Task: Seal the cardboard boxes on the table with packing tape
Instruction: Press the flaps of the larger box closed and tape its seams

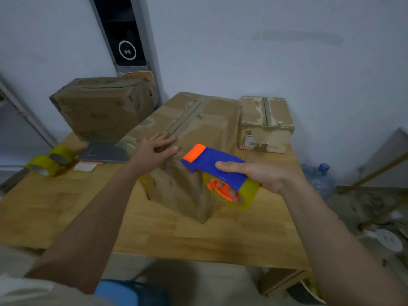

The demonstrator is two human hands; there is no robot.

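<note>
A large worn cardboard box (194, 129) stands in the middle of the wooden table (66, 208), its top seam running away from me. My left hand (154, 151) lies flat on the box's near top edge, pressing down. My right hand (265, 175) grips a blue and orange tape dispenser (212, 164) loaded with a yellowish tape roll (247, 195), held just right of the box's near corner. A smaller box (267, 122) sits at the back right. Another box (101, 107) leans at the back left.
Two spare tape rolls (50, 162) lie at the table's left edge beside a dark flat pad (103, 152). A water bottle (320, 180) and clutter sit on the floor to the right. A wall rises behind the table.
</note>
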